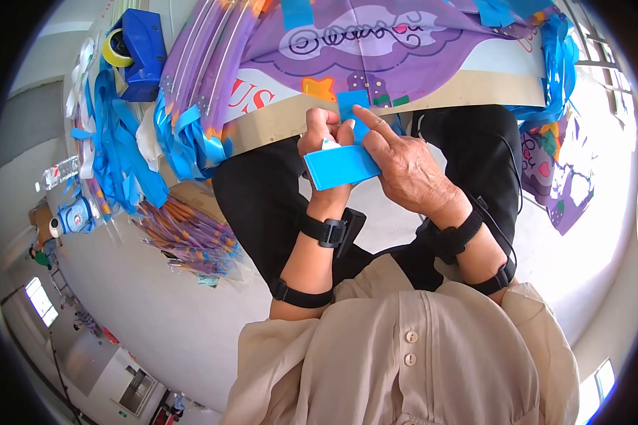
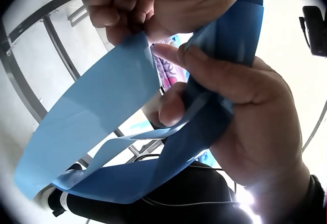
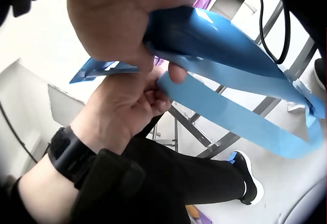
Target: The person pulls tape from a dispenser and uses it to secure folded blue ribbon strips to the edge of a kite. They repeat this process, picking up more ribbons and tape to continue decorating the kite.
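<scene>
Between the tabletop [image 1: 468,91] and the lap, the left hand [image 1: 320,138] is pinching a blue plastic ribbon [image 1: 342,168] and the right hand [image 1: 412,173] is gripping its layers—loops are dangling, so uneven tension or a slackening pinch could be twisting or spilling them.

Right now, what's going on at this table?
A person in a beige shirt is handling a glossy blue ribbon at the table's edge. The left hand and right hand both grip it, with a flat length across the fingers and loops hanging below. Purple printed sheets lie on the table just beyond the hands, and more blue ribbons hang in a bunch at the left.
</scene>
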Demonstrator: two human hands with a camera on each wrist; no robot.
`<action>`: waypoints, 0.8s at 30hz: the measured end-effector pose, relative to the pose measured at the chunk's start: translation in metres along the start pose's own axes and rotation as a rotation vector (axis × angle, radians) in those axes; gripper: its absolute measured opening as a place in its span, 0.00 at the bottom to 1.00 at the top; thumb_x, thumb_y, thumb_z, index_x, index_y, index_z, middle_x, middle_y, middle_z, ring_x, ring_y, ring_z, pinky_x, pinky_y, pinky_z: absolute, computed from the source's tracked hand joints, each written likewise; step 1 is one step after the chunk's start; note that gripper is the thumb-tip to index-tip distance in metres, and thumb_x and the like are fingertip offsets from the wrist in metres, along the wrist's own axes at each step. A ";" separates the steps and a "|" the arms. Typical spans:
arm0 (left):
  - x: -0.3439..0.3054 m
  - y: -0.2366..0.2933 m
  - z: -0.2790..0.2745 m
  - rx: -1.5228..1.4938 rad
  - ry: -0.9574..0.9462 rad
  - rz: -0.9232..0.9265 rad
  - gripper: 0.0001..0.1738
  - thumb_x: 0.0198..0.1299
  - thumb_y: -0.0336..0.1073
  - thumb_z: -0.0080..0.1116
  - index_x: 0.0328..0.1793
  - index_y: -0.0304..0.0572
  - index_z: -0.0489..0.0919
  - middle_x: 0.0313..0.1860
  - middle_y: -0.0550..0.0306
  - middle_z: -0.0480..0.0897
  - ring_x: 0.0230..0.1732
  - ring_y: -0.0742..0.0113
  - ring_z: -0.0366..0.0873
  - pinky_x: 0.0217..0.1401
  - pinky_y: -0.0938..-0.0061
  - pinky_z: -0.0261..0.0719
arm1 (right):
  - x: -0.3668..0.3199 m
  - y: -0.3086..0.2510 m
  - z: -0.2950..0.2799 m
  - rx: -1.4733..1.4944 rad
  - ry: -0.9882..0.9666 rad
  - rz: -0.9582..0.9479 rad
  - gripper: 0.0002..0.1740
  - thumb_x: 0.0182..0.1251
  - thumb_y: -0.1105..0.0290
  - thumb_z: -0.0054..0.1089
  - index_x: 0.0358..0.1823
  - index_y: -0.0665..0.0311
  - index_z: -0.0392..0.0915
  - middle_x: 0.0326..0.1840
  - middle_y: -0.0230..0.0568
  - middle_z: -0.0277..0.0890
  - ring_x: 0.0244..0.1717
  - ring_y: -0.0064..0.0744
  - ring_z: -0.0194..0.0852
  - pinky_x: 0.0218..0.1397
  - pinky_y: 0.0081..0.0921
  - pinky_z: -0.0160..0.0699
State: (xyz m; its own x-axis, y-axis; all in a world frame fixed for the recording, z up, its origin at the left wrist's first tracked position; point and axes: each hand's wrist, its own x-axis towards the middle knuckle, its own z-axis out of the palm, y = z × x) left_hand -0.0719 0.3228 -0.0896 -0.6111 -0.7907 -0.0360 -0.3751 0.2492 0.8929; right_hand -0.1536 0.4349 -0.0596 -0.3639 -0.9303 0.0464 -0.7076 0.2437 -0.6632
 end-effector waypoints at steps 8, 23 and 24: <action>0.000 0.000 0.001 -0.054 -0.007 -0.034 0.10 0.55 0.29 0.59 0.37 0.35 0.69 0.19 0.56 0.77 0.20 0.73 0.73 0.24 0.77 0.71 | 0.002 0.004 0.003 -0.015 0.021 -0.005 0.12 0.44 0.85 0.51 0.32 0.70 0.63 0.67 0.53 0.60 0.28 0.53 0.77 0.27 0.38 0.76; 0.001 -0.004 0.000 -0.052 -0.009 -0.033 0.09 0.55 0.27 0.57 0.35 0.36 0.68 0.17 0.55 0.76 0.18 0.70 0.74 0.23 0.74 0.72 | 0.006 0.006 0.003 -0.070 -0.036 -0.034 0.09 0.50 0.79 0.50 0.34 0.72 0.66 0.66 0.56 0.60 0.25 0.51 0.76 0.30 0.38 0.77; 0.001 -0.003 0.000 -0.050 -0.011 -0.039 0.09 0.55 0.27 0.58 0.35 0.36 0.68 0.17 0.55 0.76 0.17 0.70 0.74 0.23 0.74 0.71 | 0.006 0.006 0.003 -0.070 -0.036 -0.035 0.09 0.50 0.79 0.50 0.34 0.72 0.66 0.66 0.56 0.60 0.25 0.51 0.76 0.30 0.38 0.77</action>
State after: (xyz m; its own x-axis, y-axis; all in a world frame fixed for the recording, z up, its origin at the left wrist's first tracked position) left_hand -0.0717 0.3211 -0.0930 -0.6042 -0.7933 -0.0757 -0.3633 0.1896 0.9122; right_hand -0.1584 0.4304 -0.0653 -0.3175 -0.9474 0.0407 -0.7605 0.2287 -0.6078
